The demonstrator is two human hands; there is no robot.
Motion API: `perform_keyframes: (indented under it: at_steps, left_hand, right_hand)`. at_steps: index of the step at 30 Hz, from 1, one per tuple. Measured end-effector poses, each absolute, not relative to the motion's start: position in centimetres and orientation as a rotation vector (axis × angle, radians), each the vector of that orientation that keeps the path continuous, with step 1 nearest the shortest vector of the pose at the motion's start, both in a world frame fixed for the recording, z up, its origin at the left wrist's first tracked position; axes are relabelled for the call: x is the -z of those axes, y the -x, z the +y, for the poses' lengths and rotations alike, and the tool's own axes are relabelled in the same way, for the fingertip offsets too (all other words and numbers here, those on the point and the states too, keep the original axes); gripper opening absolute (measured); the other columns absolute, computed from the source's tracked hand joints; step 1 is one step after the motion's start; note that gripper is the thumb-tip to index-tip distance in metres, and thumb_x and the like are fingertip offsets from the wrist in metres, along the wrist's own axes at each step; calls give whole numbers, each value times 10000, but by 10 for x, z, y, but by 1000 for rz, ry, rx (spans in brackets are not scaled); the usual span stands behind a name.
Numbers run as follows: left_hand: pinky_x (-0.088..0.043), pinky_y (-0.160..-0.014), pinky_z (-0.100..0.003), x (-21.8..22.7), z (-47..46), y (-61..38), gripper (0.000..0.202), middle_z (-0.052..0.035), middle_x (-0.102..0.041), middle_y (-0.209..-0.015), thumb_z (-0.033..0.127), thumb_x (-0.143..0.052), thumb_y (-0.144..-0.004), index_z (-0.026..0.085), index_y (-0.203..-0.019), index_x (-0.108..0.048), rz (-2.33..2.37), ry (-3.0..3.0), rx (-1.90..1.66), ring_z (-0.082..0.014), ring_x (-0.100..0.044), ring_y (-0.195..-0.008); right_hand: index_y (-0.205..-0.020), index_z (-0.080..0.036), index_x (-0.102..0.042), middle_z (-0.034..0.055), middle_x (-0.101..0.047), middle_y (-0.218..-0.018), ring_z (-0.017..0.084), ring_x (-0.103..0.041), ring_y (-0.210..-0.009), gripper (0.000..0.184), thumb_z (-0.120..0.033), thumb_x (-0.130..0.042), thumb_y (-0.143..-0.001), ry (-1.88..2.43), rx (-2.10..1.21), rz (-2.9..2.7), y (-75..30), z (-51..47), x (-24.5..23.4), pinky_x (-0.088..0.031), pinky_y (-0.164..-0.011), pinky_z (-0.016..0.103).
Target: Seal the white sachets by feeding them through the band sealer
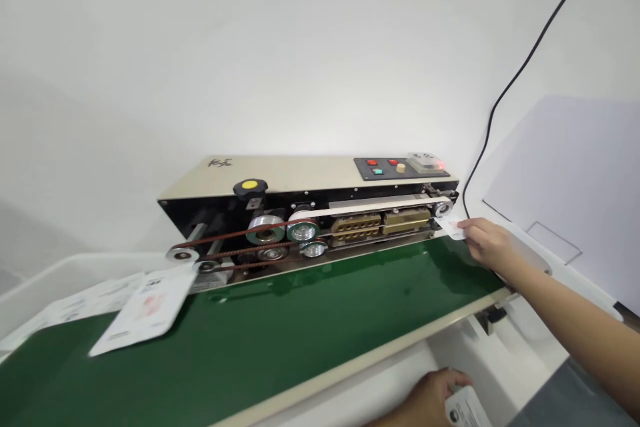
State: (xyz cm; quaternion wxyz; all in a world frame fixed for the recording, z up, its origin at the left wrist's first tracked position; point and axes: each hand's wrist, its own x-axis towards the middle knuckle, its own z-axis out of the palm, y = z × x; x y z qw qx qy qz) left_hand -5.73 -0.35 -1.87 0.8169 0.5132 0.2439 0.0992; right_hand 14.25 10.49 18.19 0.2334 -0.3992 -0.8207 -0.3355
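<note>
My right hand (484,243) pinches the edge of a small white pouch (451,227) with a reddish print. The pouch's other end is at the right-hand inlet of a band sealing machine (305,180). At the bottom of the view, below the conveyor's front edge, my left hand (425,400) is closed on another white pouch (467,407) with dark print; part of that hand is cut off by the frame. A further white pouch (143,313) lies tilted on the left end of the green conveyor belt (310,320), its top edge by the machine's left rollers.
More white pouches (75,307) lie at the far left, beyond the belt, in a white bin (85,263). A control panel (400,168) with coloured switches and a black knob (250,187) sit on the machine. A black cable (520,73) hangs down the wall on the right.
</note>
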Motion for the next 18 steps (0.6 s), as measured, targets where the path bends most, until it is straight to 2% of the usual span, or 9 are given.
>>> perform_keyframes:
  at_steps: [5,8,13,18]
  left_hand:
    - [-433,-791,-361,12,-5,61,931,-21,-633,-917,151,-832,-257,222,-1154,-593,550,-1138,-200,-224,-587,-831]
    - [-435,-808,-387,4,-4,65,918,-25,-644,-905,123,-829,-292,229,-1170,-584,563,-1175,-168,-252,-597,-858]
    - [-432,-853,-388,-5,-5,68,917,-51,-647,-1011,123,-831,-291,206,-1169,-582,560,-1146,-189,-262,-595,-909]
    - [-428,-856,-417,-12,-8,71,933,-56,-618,-1059,143,-831,-295,239,-1186,-572,643,-1192,-178,-278,-579,-928]
  right_hand:
    - [-677,-220,-541,47,-695,-849,162,-633,-704,213,-53,-450,-771,1160,953,-2273,-125,107,-181,-472,-533,257]
    - [-675,-225,-554,53,-694,-871,170,-639,-750,202,-93,-455,-794,1185,895,-2305,-121,108,-179,-505,-601,271]
    - [-697,-233,-578,77,-683,-885,193,-636,-797,199,-159,-445,-825,1251,773,-2337,-116,108,-177,-532,-662,311]
    - [-830,-240,-590,78,-674,-879,218,-630,-783,49,-224,-547,-812,1103,807,-2304,-100,74,-208,-522,-641,334]
